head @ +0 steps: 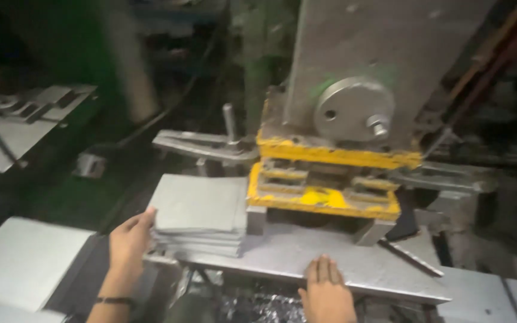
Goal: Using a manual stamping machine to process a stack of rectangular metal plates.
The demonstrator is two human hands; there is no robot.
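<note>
So the left hand (130,239) is up against the left edge of a stack of grey metal sheets (198,215), fingers loosely curled with the tips touching the top sheets, not really clamped on anything. The stack sits on the grey press table (354,269), just left of the yellow die block (324,194), touching or nearly touching it. The right hand (325,293) lies flat on the table's front edge, fingers straight and close together, holding nothing. Above the die there's a big grey ram (378,60) with a round metal disc (354,107) on its face. More grey sheets (25,260) are piled lower left; it's all pretty dim and blurry, and I can't make out any labels or signs
</note>
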